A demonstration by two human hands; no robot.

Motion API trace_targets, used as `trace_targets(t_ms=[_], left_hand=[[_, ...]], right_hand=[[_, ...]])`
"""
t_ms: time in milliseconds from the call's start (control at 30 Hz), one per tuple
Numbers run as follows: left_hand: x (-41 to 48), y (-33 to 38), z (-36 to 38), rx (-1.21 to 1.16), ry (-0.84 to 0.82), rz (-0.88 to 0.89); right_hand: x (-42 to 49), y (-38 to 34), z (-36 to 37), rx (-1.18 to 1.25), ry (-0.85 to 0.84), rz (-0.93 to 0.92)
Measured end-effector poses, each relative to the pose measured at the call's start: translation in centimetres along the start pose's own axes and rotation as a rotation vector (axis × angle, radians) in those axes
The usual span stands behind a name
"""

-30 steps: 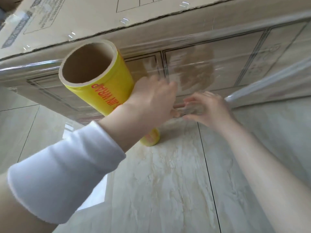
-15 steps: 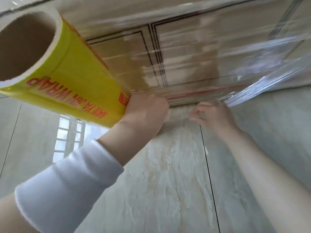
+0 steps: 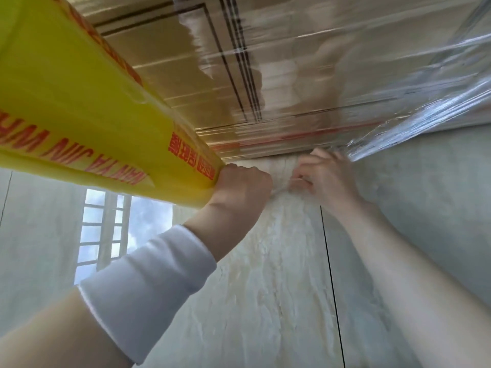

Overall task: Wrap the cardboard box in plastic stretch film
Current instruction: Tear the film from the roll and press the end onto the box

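Cardboard box (image 3: 292,62) fills the upper part of the frame, its lower edge just above our fingers. The left hand (image 3: 240,185) is closed in a fist on the end of the yellow roll (image 3: 79,115), and the right hand (image 3: 328,179) pinches the stretch film (image 3: 425,123) at that edge. We judge the film should be held taut and low so it catches the bottom edge, just above the tiled floor (image 3: 265,288). What the box holds is hidden.

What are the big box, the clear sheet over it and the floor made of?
Box: brown cardboard, matte, printed with dark lines.
Sheet: thin clear plastic film, glossy, wrinkled where bunched.
Floor: probably polished marble-look tile; veins, a dark seam, window reflection.
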State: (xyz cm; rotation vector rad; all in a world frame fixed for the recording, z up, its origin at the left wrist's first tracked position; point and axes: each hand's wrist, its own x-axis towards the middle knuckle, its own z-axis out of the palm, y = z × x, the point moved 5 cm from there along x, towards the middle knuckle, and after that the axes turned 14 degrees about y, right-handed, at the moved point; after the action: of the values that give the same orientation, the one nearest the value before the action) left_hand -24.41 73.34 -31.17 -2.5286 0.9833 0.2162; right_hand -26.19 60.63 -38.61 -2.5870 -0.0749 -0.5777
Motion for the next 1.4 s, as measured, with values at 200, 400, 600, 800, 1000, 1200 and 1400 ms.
trace_targets(t_ms=[200,400,600,800,1000,1200,1400], left_hand=[[-0.1,-0.3,0.2,-0.033,-0.029,-0.024],[0.8,1.3,0.5,0.02,-0.018,0.048],[1.2,1.8,0.6,0.057,0.04,0.112],[-2.7,0.8,-3.1,-0.331,0.649,0.004],[-14.7,-3.8,-4.7,-0.923,0.98,-0.639],[-17.3,-11.1,-3.1,-1.372,1.07,-0.943],[-13.9,-12.8,-4.6,-1.495,0.928,-0.709]], right_hand=[[-1.2,2.4,-1.2,-0.029,0.029,0.138],[-0.9,-0.4,-1.2,0.013,-0.015,0.096],[-2.4,-1.1,-1.3,-0.027,-0.071,0.083],[-1.7,-3.5,-3.8,0.08,0.015,0.171],[1.2,-9.0,-8.3,0.409,-0.062,0.327],[4.4,-14.8,-8.0,0.545,-0.183,0.303],[6.2,-17.1,-6.4,0.789,-0.052,0.367]])
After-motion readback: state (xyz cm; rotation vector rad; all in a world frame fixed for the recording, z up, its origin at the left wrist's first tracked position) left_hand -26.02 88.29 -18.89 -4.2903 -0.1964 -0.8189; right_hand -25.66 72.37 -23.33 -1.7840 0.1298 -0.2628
